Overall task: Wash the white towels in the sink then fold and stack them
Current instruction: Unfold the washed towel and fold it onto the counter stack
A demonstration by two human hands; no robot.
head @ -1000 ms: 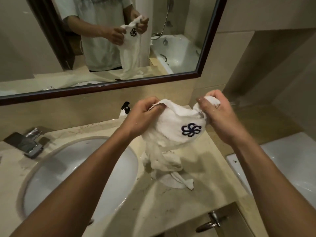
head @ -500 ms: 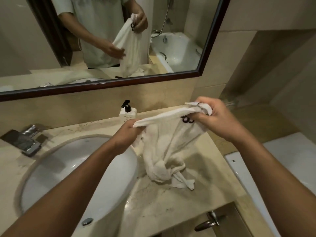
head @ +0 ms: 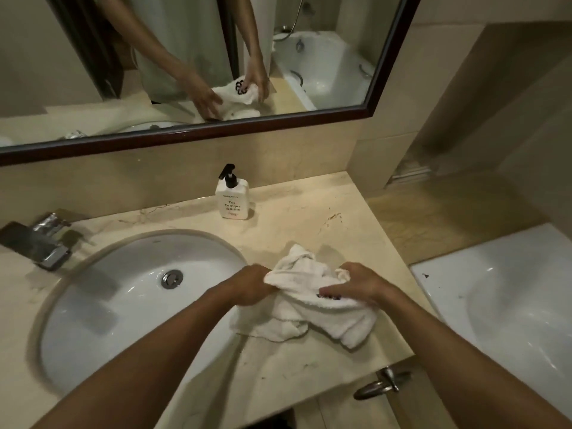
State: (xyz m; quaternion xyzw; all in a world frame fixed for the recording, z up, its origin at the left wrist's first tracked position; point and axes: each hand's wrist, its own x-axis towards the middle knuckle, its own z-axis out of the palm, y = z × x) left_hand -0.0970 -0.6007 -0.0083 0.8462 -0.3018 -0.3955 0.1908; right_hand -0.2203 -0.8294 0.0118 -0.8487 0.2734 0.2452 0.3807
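A: What is the surface, and what room is this?

B: A beige marble vanity counter (head: 309,230) in a bathroom, with an oval white porcelain sink (head: 102,308) sunk into its left part. A dark-framed wall mirror (head: 390,72) hangs above it, and a white bathtub (head: 507,305) sits just beside the counter's right end.

A: Where is the towel?

B: The crumpled white terry towel (head: 318,314) lies on the counter just right of the sink, its left edge reaching the basin's rim. A dark embroidered mark shows on the fold under the right hand's fingers.

A: And the hands?

B: Both are on it. The left hand (head: 250,286) is curled tight round a bunched corner at the towel's left side. The right hand (head: 362,283) grips the right side, its fingers bent over the top fold and pressing it down.

A: What else is around?

B: A white pump bottle with a black nozzle (head: 232,196) stands upright at the back of the counter, well apart from the towel. A chrome tap (head: 46,243) sits at the sink's far left, and a round chrome drain plug (head: 172,278) is in the basin. Below the counter's front edge a metal door handle (head: 382,383) sticks out. The mirror shows the same two hands on the towel.
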